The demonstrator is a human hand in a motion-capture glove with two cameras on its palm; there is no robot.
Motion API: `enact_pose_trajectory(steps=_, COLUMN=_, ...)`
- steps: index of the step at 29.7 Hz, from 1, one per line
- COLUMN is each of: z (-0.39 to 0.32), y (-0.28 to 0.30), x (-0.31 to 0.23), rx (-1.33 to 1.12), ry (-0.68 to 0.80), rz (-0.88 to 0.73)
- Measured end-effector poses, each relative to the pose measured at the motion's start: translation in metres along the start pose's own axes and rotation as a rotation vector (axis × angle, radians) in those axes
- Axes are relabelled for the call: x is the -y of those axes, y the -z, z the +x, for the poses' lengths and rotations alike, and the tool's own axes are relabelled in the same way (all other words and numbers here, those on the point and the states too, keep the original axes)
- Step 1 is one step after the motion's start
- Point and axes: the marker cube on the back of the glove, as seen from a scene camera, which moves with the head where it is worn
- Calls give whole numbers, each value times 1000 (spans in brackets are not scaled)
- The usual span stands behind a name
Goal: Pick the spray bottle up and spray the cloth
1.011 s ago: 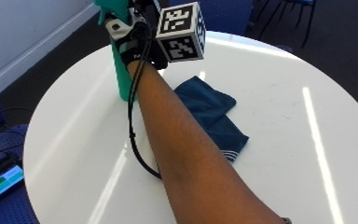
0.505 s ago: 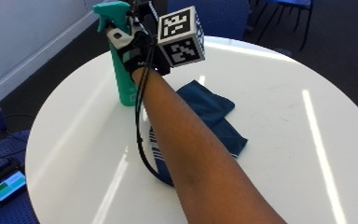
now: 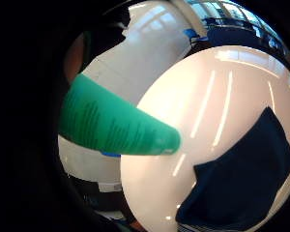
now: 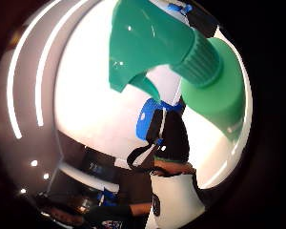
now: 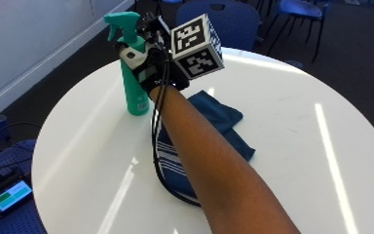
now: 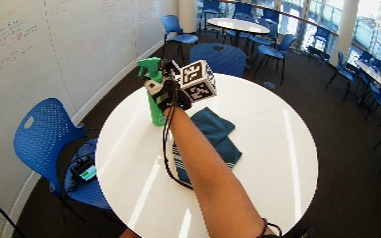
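— Where is the green spray bottle [image 5: 131,63]?

— Upright above the round white table [image 5: 290,146], its base apparently just clear of the top, at ten o'clock from the dark blue cloth [image 5: 206,136].

— And the gloved right hand [image 5: 153,66]?

— Fingers curled round the bottle's neck, below the trigger head.

— The cloth?

— Lying crumpled mid-table, its striped edge showing under the outstretched forearm.

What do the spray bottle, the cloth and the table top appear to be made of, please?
Spray bottle: green plastic, probably; smooth, slightly translucent body, ribbed collar.
Cloth: soft dark blue woven fabric, folded, with a white-striped end.
Table: glossy white top, likely laminate; it mirrors light streaks.
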Motion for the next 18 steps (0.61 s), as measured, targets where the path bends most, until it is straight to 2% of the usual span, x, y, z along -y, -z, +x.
enact_pose_trajectory(steps=9, z=-11, y=40, x=-13, rx=-90, ry=96, rz=37)
enact_pose_trajectory(steps=18, z=-57, y=38, x=-59, rx=40, ry=198, rz=-85)
